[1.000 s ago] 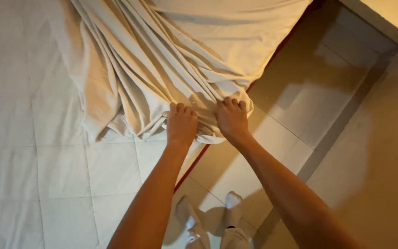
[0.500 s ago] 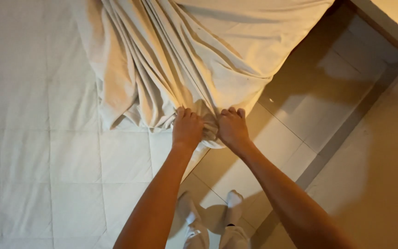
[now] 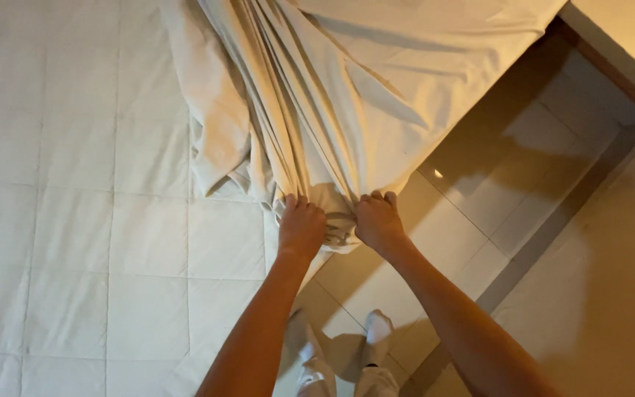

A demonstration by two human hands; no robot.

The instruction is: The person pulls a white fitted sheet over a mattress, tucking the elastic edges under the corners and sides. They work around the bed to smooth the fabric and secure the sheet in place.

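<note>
Bunched sheet (image 3: pixel 332 110) fanning away from hands

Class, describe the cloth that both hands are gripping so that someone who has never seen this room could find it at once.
Start at the quilted white mattress filling the left of the view. At its corner, above the tiled floor, lies a cream sheet, bunched into long folds. Unlike the flat, stitched mattress, it is smooth, creased and gathered to a point where the left hand and right hand have their grip.

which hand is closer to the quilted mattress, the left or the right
Left. The left hand grips the bunched sheet right over the quilted mattress corner, while the right hand grips the same bunch out past the edge, above the tiled floor.
</note>
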